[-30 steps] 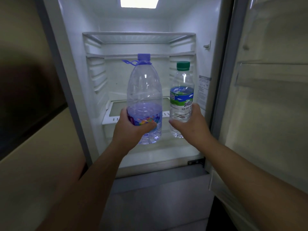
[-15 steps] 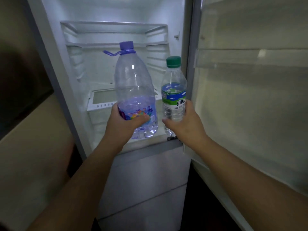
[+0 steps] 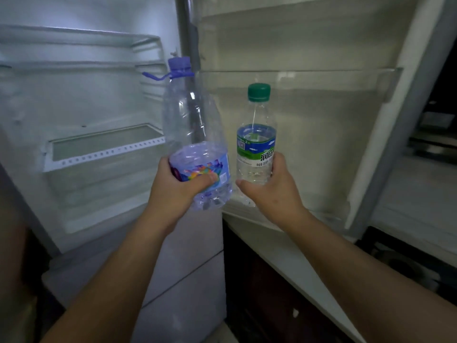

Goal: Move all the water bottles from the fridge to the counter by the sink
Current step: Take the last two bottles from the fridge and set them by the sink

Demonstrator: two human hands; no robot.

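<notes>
left hand [image 3: 176,188] gripped the big purple-cap bottle [image 3: 195,134] low | right hand [image 3: 268,189] held the green-cap bottle [image 3: 256,144] | top-heavy one could've tipped

Large bottle [image 3: 195,134] clear crinkled plastic, glossy printed label, matt purple cap; small bottle [image 3: 256,144] smooth clear plastic, ribbed green cap; fridge [image 3: 81,100] interior glossy white plastic, translucent door shelf [image 3: 321,80]
</notes>
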